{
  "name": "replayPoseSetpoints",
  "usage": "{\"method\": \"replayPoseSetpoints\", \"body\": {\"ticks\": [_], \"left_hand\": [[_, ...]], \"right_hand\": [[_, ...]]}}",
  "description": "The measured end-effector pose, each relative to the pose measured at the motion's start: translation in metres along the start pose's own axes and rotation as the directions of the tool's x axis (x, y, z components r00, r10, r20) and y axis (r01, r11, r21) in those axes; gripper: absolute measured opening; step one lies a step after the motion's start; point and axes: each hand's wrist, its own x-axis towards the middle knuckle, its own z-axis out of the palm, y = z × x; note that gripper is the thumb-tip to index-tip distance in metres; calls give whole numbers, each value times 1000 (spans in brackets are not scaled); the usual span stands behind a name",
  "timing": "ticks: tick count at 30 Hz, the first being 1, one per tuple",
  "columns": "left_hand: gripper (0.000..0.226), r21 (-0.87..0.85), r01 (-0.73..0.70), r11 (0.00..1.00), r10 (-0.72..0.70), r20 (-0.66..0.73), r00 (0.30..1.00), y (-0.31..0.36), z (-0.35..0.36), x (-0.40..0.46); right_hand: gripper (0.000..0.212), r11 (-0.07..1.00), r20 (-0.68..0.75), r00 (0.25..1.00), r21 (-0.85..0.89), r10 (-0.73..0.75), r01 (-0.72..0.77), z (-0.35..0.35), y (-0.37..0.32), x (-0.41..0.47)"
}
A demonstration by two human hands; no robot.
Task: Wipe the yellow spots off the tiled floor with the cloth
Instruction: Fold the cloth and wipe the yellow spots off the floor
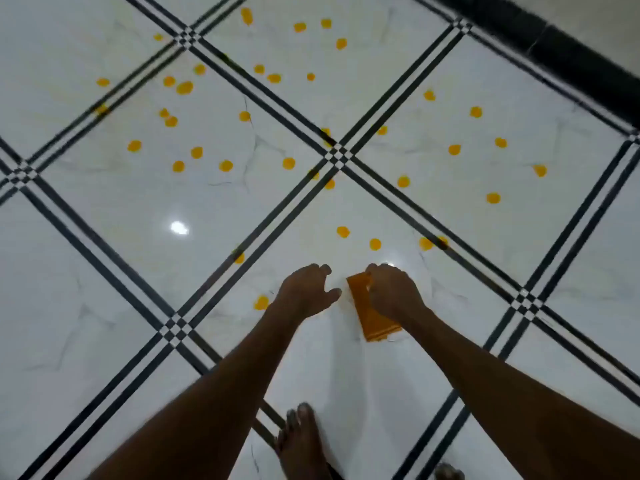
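Floor (104, 306): glossy white tiles with dark double-line borders, laid diagonally in the head view; a bright light glare on the tile left of centre.
Spots (343, 232): many yellow-orange blobs scattered over the far and middle tiles; the nearest ones lie just beyond the hands, one more beside the left wrist.
Cloth (372, 318): orange, folded into a narrow rectangle, lying flat on the floor under the right hand; its near end sticks out below the wrist, its far corner shows at the fingertips.
Right hand (393, 292): palm down on the cloth's far half, fingers curled over the cloth's top left edge; grip clenched on the cloth, pressing it to the tile.
Left hand (306, 292): just left of the cloth, not touching it; fingers spread and slightly curled, grip released, holding nothing. Whether it touches the floor I cannot tell.
Cloth vs. spots: the cloth lies near the closest spots but touches none.
Foot (301, 445): bare, on the tile at the bottom edge, between the forearms.
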Motion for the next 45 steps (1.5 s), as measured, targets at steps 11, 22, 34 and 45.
{"method": "replayPoseSetpoints", "body": {"ticks": [11,22,34,45], "left_hand": [[39,235,-178,955,202,-81,976,-52,47,84],[43,-445,-231,865,284,56,957,-36,0,101],[19,-260,-298,918,228,-267,936,-33,-72,24],[28,-130,-239,962,154,-463,873,-61,-140,-6]], "right_hand": [[23,992,-35,996,-98,-82,78,64,32,75],[30,935,161,926,160,-342,318,-13,5,107],[21,915,155,904,127,-399,382,-110,-29,74],[29,814,-344,842,272,-417,514,-119,-67,72]]}}
